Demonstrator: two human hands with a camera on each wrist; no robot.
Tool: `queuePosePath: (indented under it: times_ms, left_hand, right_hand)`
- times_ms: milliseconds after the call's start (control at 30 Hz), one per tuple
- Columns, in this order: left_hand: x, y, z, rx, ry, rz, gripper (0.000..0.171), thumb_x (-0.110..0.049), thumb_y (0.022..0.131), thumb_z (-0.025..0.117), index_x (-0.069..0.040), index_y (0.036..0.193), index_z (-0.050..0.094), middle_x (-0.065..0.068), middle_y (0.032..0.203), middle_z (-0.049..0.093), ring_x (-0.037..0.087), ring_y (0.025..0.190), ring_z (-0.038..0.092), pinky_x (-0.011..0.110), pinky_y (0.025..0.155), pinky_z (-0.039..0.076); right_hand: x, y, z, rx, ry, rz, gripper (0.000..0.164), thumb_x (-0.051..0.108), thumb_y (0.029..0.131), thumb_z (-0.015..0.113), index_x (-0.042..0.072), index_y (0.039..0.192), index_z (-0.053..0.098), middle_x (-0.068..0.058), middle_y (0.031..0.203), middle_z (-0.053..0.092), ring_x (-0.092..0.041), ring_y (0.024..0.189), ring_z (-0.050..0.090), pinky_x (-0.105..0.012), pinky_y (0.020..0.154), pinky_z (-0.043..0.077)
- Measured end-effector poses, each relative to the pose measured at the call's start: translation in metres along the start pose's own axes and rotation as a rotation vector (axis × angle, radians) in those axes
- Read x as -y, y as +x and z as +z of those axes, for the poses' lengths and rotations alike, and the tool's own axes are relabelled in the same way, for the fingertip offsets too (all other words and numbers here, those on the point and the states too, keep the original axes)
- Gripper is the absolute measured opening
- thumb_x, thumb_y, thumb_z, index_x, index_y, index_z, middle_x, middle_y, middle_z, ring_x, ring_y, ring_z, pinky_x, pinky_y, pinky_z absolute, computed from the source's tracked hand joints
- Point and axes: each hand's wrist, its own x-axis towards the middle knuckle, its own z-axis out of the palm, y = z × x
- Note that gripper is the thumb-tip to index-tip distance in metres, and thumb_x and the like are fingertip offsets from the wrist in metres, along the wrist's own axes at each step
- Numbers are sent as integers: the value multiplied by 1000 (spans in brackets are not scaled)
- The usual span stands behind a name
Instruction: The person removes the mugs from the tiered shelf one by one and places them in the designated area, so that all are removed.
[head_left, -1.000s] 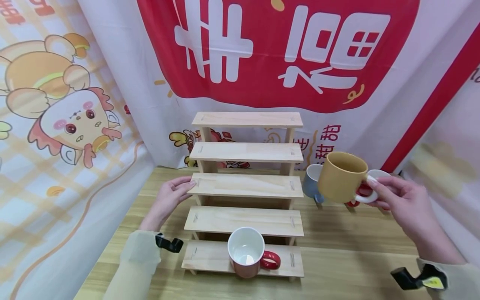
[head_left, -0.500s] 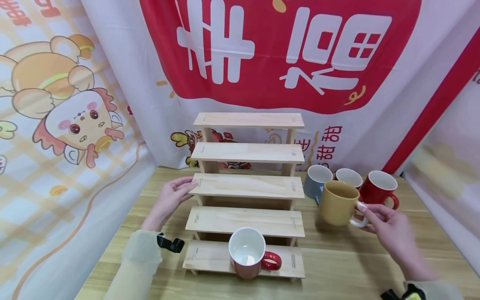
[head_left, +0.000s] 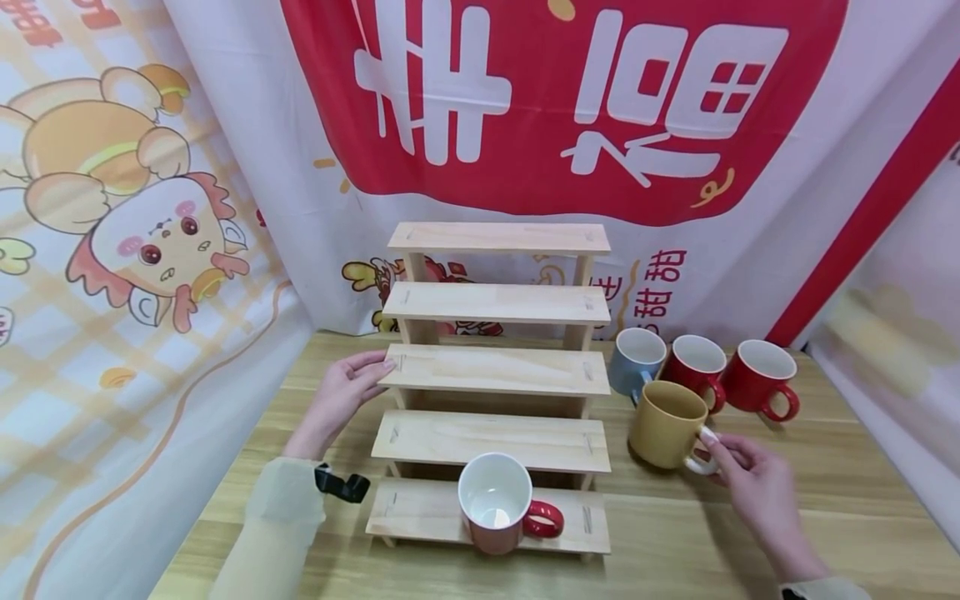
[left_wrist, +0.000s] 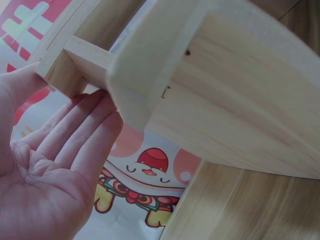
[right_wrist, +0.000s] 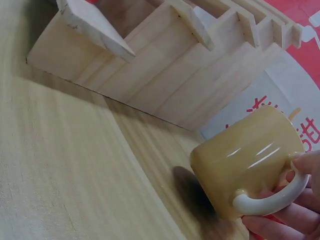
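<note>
My right hand [head_left: 757, 492] pinches the white handle of a mustard-yellow mug [head_left: 663, 429], right of a stepped wooden shelf [head_left: 491, 437]. In the right wrist view the mug [right_wrist: 245, 160] is close over the tabletop, a dark shadow beside its base; I cannot tell if it touches. My left hand [head_left: 348, 396] grips the left end of the middle step, thumb on top. In the left wrist view the fingers of that hand [left_wrist: 55, 150] reach under the board. On the lowest step stands a red mug [head_left: 495, 504] with a white inside, its handle pointing right.
Behind the yellow mug stand a light blue mug [head_left: 636, 362] and two red mugs, one in the middle [head_left: 678, 379] and one at the right [head_left: 753, 383]. A printed cloth [head_left: 555, 108] hangs behind the shelf. Wood-grain tabletop [head_left: 675, 542] lies in front.
My right hand has carried the yellow mug down and slightly left, toward the tabletop. The red mugs behind it have come into fuller view. My left hand stays on the shelf.
</note>
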Motion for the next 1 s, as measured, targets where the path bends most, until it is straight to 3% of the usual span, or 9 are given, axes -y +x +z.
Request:
queuePosePath:
  times_ms: [500,833,1000]
  left_hand:
    - [1,-1,-1,-6,12,3,51,-18,102,66,15,138,50,25,129,63,12,103,69,29,95,56]
    - [0,-1,0,-10,8,-5,52,-18,101,67,14,138,50,26,131,61,13,103,69,29,95,56]
    - [1,0,1,-9,15,2,52,-19,102,66,14,138,50,26,131,61,12,104,69,29,95,55]
  right_hand:
    - [1,-21,10,6,-26,19,32,18,99,70,-11,111,69,-21,96,74,-11,70,70,-23,60,61]
    - [0,-33,19,28,36,129,38,27,95,77,-7,110,72,-7,96,76,-9,76,71,-23,65,61]
    - [1,-32,17,57,52,179,46,34,93,78,-5,116,70,-6,100,76,-10,81,71,-25,69,62]
